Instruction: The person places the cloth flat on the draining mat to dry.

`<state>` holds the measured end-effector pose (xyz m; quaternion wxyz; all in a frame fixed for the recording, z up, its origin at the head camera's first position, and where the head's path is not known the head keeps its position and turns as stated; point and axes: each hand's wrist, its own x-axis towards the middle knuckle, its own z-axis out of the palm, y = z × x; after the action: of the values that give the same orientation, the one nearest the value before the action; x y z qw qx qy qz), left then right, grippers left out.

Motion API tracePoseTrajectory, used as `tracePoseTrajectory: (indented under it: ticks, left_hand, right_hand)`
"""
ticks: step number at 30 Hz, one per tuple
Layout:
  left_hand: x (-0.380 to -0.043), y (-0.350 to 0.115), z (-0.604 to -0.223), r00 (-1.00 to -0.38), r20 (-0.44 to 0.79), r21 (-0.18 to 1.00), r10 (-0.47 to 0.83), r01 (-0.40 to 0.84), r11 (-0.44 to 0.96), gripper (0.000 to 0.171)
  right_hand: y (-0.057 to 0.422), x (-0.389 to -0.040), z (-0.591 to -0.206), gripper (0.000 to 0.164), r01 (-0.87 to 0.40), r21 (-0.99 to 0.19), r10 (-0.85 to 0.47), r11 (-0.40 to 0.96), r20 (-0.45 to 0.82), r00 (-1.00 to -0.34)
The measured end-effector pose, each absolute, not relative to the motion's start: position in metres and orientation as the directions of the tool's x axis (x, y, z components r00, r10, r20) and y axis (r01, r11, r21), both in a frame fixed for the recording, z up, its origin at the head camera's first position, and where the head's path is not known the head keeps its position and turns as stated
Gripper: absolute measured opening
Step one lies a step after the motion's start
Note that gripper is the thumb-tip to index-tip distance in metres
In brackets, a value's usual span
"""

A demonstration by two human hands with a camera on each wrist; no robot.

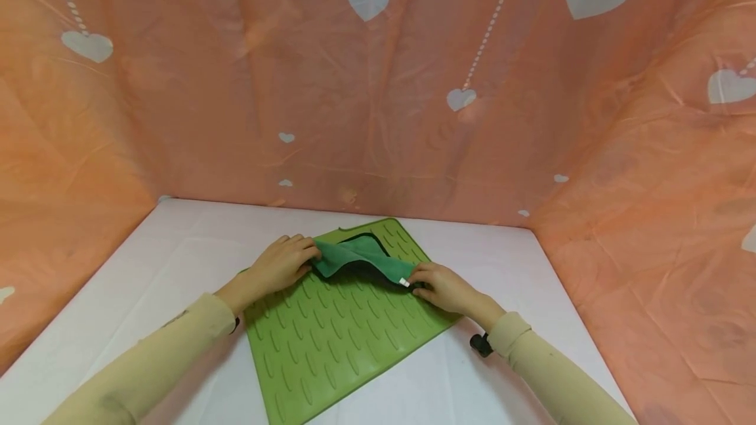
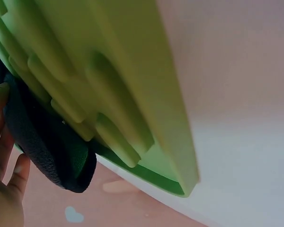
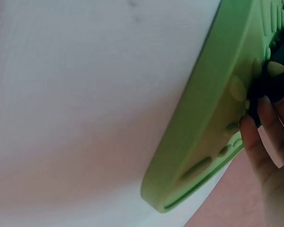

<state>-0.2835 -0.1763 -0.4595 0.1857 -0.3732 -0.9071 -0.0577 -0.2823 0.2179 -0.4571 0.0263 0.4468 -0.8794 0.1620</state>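
A green cloth [image 1: 360, 254] with a dark edge and a small white tag is held by both hands above a light green ridged mat [image 1: 331, 333]. My left hand [image 1: 286, 261] pinches the cloth's left end. In the left wrist view the cloth's dark border [image 2: 47, 146] hangs beside the fingers. My right hand [image 1: 443, 287] grips the right end near the white tag [image 1: 404, 282]. The right wrist view shows its fingers [image 3: 255, 146] at a dark bunched part of the cloth, close to the mat's rim [image 3: 189, 137]. The cloth's middle arches up between the hands.
The mat lies at an angle on a white-covered table [image 1: 195, 241]. Orange-pink curtains [image 1: 378, 84] with white hearts enclose the back and both sides. A dark wrist device [image 1: 481, 345] sits at the right cuff.
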Motion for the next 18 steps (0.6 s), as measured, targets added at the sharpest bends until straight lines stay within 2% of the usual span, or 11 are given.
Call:
tracePoseTrajectory:
  ticks: [8, 13, 18]
  left_hand:
    - [-0.282, -0.176, -0.458, -0.666, 0.334, -0.070, 0.667, 0.688, 0.722, 0.019]
    - [-0.272, -0.178, -0.453, -0.652, 0.380, -0.001, 0.656, 0.709, 0.706, 0.017]
    - [-0.253, -0.180, -0.448, -0.602, 0.415, 0.076, 0.682, 0.770, 0.634, 0.018]
  right_hand:
    - [0.219, -0.281, -0.458, 0.017, -0.803, -0.254, -0.768, 0.539, 0.243, -0.592]
    - [0.224, -0.279, -0.456, 0.016, -0.803, -0.256, -0.742, 0.538, 0.308, -0.596]
    - [0.234, -0.275, -0.455, 0.017, -0.793, -0.243, -0.718, 0.558, 0.339, -0.608]
